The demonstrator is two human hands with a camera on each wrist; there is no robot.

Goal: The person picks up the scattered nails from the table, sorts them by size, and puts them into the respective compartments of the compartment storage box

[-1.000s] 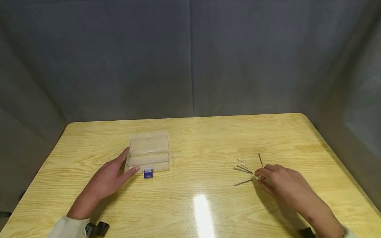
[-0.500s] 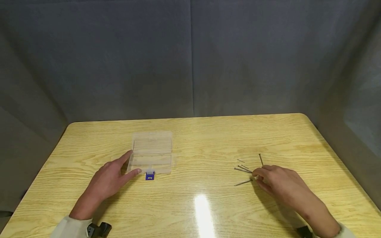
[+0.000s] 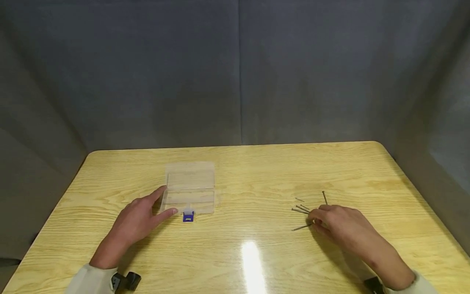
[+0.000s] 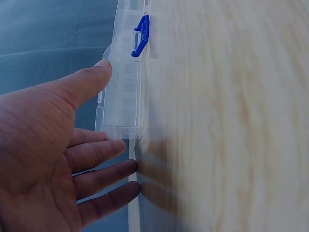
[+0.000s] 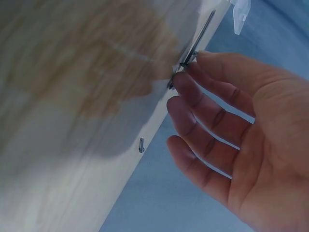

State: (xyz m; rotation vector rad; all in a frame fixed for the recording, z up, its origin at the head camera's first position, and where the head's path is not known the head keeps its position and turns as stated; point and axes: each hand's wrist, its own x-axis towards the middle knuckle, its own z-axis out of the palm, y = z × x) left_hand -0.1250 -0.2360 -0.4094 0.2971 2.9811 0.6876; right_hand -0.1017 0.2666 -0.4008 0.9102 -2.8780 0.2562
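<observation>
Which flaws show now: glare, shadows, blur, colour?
Head: white glare on the pale wooden table, shadow beneath the right bare hand, clear rectangular plastic box low in contrast. Left wrist: bluish cast, soft wood grain, dark shadow beside the left bare hand. Right wrist: bluish cast, broad shadow, blurred grain.

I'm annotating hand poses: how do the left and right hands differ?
The left hand is at the clear box; the right hand is at the nails. The left hand's thumb and index finger are spread apart; the right hand's are close together. Both are bare.
</observation>
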